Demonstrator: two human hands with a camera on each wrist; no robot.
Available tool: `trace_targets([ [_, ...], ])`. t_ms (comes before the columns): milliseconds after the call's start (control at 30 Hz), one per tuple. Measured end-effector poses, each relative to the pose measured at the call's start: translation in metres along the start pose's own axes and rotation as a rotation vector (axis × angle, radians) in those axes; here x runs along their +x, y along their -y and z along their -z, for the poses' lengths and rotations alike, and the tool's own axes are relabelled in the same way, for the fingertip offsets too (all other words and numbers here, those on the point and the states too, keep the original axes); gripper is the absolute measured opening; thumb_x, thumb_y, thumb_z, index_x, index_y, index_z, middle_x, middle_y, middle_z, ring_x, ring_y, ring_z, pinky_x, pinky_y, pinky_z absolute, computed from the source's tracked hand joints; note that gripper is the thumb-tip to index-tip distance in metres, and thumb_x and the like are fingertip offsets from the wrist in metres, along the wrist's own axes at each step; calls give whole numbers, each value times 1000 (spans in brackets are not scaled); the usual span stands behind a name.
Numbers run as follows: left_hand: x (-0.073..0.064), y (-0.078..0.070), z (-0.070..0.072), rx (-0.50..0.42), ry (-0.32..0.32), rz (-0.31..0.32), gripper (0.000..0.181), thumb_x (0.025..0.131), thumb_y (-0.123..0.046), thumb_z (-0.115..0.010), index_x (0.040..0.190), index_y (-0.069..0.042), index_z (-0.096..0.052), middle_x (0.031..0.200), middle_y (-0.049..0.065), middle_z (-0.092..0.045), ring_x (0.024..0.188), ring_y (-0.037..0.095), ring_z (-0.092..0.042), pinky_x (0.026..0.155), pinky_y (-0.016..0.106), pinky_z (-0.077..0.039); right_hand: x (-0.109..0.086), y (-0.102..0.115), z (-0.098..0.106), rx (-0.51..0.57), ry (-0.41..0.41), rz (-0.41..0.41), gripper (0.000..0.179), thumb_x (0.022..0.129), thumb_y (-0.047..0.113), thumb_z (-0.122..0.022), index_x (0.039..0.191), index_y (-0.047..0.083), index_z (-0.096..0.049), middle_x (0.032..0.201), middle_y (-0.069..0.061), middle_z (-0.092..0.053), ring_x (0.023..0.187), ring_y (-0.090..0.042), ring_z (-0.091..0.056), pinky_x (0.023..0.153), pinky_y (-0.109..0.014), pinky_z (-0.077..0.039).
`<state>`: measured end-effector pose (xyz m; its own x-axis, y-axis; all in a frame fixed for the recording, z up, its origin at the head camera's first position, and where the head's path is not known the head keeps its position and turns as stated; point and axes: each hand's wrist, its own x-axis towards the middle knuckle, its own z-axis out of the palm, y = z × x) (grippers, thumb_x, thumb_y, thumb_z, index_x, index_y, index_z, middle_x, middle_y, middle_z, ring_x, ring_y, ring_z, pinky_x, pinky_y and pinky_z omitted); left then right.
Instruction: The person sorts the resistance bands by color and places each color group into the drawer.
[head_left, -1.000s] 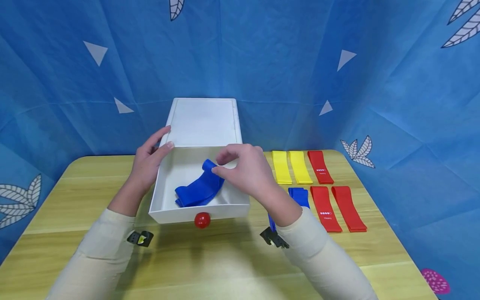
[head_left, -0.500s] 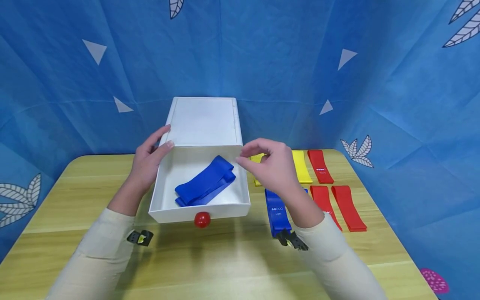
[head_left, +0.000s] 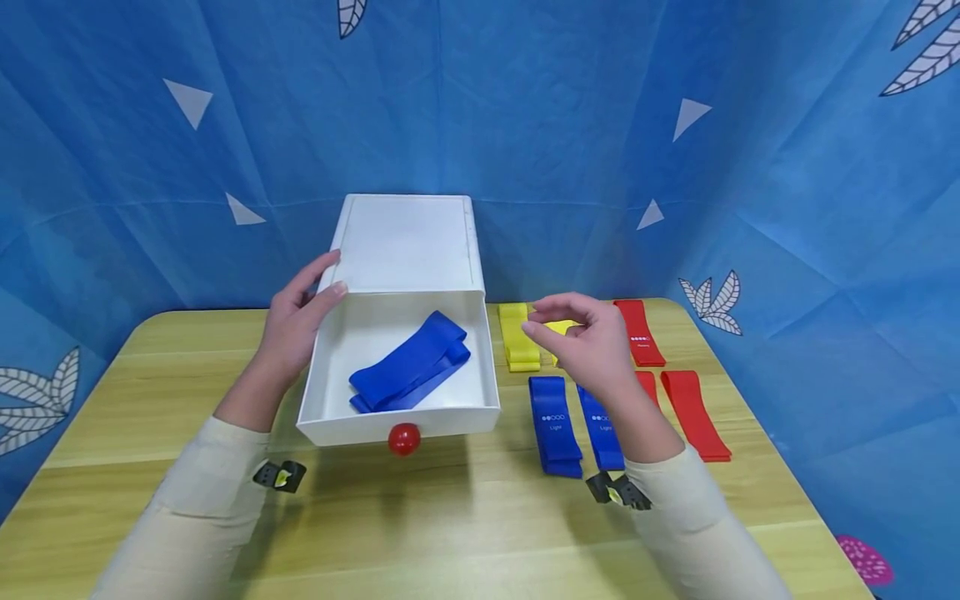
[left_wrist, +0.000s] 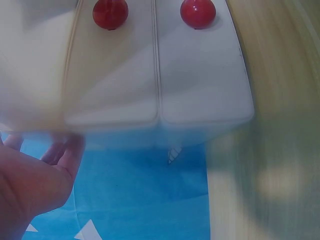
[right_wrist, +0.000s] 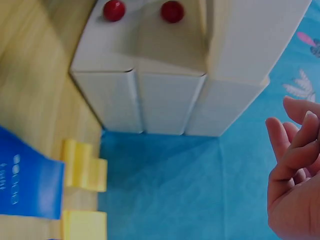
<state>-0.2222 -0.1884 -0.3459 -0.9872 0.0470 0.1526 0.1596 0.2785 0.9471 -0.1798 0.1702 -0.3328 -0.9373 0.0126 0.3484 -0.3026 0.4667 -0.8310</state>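
slanting far-right (long axis diagonal), blue band [head_left: 408, 362], in white drawer [head_left: 345, 430]

This place seems to be a small prepared corner, like a simple recording set; to what kind of building it belongs, I cannot tell. A blue cloth [head_left: 570, 125] with printed pale leaves [head_left: 726, 300] and triangles [head_left: 189, 102] hangs beyond the far, left and right edges of the wood-patterned worktop [head_left: 435, 533], and it hides the room.
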Motion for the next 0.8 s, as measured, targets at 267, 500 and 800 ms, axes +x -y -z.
trace_targets([
  [267,0,1,-1,-1,-1,0,59,102,-43,-54,157,-33,-35,154,10,-37,122,38,-51,81,43,-55,-4,-29,3,-15,31,-149,37,83,29,-84,114,14,-72,107,0,-72,108,-21,-58,77,-38,-53],
  [500,0,-1,-1,0,0,-8,59,102,-43,-53,157,-32,-35,154,11,-37,122,38,-51,82,44,-55,-4,-59,1,4,70,-227,38,86,29,-82,117,11,-71,108,-5,-71,92,-27,-64,63,-36,-58],
  [800,-1,-3,-1,1,-1,-13,58,103,-42,-52,157,-32,-35,153,12,-38,121,38,-51,81,43,-55,-5,-87,-1,-5,115,-272,38,88,25,-80,119,6,-70,109,-9,-71,105,-31,-60,71,-35,-56],
])
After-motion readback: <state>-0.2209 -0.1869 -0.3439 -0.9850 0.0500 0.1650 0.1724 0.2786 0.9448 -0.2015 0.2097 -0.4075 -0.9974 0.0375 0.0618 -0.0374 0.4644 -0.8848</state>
